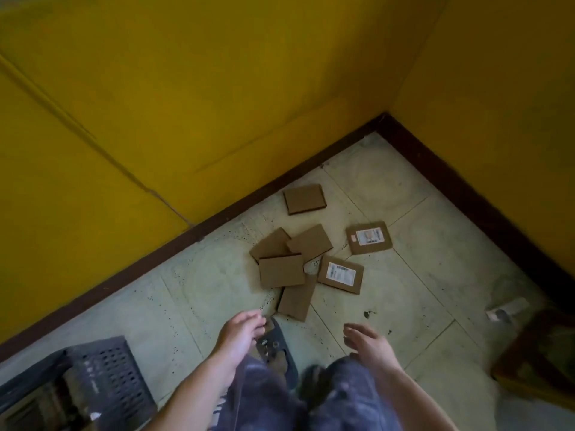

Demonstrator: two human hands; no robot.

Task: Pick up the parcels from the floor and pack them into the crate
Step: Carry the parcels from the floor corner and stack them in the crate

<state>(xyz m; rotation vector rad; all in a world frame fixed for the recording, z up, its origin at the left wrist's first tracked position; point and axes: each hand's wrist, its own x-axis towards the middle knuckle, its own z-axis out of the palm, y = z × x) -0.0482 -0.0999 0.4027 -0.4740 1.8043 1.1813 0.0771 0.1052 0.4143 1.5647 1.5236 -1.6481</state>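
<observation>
Several flat brown cardboard parcels lie scattered on the pale tiled floor near the room's corner. One parcel (305, 199) lies apart by the baseboard. A loose overlapping pile (281, 270) sits in the middle, and the nearest parcel (296, 298) points toward me. Two parcels with white labels (368, 237) (340, 274) lie to the right. My left hand (239, 332) and my right hand (368, 340) hang empty with relaxed fingers, short of the parcels. The dark perforated crate (102, 373) stands at the lower left with something inside.
Yellow walls (217, 88) with a dark baseboard (193, 228) close the corner behind the parcels. My slippered foot (277, 346) stands between my hands. A crumpled white scrap (507, 309) and a dark wooden object (541, 349) lie at the right.
</observation>
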